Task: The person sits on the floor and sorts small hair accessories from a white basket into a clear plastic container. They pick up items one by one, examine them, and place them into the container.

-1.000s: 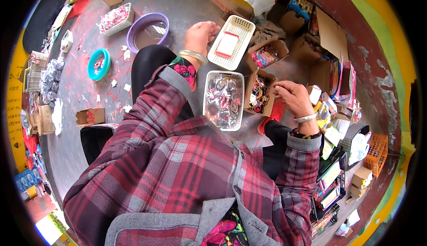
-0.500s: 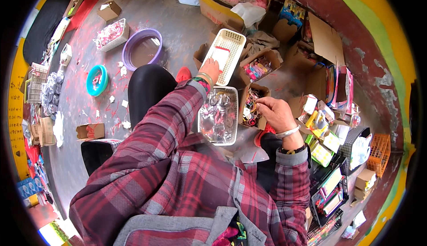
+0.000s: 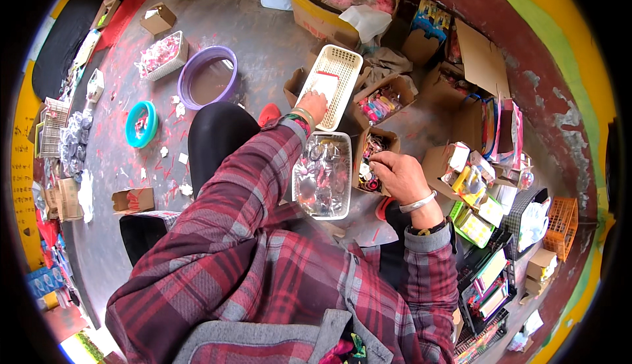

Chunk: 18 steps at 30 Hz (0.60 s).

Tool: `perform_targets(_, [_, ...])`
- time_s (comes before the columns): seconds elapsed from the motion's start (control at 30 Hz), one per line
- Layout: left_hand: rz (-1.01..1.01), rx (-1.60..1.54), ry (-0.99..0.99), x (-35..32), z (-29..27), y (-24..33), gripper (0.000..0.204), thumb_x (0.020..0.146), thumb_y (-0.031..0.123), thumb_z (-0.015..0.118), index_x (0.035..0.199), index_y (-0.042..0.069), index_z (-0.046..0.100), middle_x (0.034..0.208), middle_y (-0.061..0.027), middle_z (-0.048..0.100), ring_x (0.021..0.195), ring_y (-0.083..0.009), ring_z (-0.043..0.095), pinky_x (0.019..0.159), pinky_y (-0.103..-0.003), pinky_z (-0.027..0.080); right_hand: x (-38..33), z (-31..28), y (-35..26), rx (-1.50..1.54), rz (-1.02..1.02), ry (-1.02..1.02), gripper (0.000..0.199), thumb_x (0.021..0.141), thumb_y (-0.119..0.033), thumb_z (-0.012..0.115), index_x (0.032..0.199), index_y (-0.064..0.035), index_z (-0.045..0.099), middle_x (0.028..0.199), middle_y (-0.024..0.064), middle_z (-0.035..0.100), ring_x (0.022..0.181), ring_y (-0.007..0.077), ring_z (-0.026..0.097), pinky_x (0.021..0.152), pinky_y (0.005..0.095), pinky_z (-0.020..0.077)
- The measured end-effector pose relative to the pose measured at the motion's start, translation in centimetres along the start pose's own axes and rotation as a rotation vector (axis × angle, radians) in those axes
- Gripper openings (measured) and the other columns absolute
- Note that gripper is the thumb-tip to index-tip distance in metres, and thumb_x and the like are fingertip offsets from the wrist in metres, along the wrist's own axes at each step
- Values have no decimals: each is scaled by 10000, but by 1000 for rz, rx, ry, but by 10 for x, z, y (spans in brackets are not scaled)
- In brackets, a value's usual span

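Note:
My left hand (image 3: 312, 106) reaches into a cream plastic basket (image 3: 351, 67), its fingers stretched onto white cards (image 3: 325, 83) with a red edge. Thumb and fingers of my right hand (image 3: 403, 178) are pinched together above a small cardboard box (image 3: 360, 141) of mixed hair ties (image 3: 373, 146). What they pinch, if anything, is too small to make out. Between my knees stands a white basket (image 3: 348, 199) holding clear plastic packets (image 3: 321, 173) with small dark and pink items inside.
Another cardboard box (image 3: 401, 109) holds colourful bundles. A purple basin (image 3: 183, 87), turquoise basin (image 3: 157, 125) and filled white basket (image 3: 172, 67) stand left on the littered floor. Cartons (image 3: 480, 54), packages and an orange crate (image 3: 561, 227) crowd the right side.
My right hand has shifted slightly left and down over the hair-tie box. The left hand stays at the cards, and the view has tilted a little.

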<state>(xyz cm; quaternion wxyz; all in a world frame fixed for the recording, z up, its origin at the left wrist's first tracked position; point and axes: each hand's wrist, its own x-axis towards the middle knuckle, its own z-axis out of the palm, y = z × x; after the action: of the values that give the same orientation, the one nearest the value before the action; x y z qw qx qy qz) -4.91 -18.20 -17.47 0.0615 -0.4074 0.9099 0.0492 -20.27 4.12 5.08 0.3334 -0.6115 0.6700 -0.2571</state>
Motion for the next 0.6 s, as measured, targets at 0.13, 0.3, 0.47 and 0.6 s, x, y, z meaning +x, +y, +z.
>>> perform_targets(0.13, [-162,-308,85,-6,-9,0,185,792,135,475,888,27,589,877,-186,610,887,-323,571,793,-396,444,-1,3,5,-12,-1,-3,203,777,-202,529,860,-47,631,784,174,607,734,352,575,658,393,456])
perform_targets(0.3, [-242,-342,170,-6,-17,-7,209,785,182,493,802,52,656,823,-189,621,795,-326,592,750,-406,462,-1,3,4,-29,-19,-5,211,773,-206,533,859,-41,631,789,176,609,739,350,578,655,393,457])
perform_targets(0.47, [-157,-158,208,-6,-11,-15,222,775,167,485,779,33,662,836,-175,627,794,-327,603,738,-406,474,-2,6,6,-19,-28,5,216,770,-203,537,859,-31,631,795,173,613,745,348,580,654,394,457])
perform_targets(0.6, [-227,-229,20,-8,-21,-5,206,770,124,495,831,14,658,877,-192,623,845,-319,605,762,-389,476,-2,6,7,-8,-32,10,218,770,-203,537,863,-29,630,798,175,613,749,347,580,657,392,458])
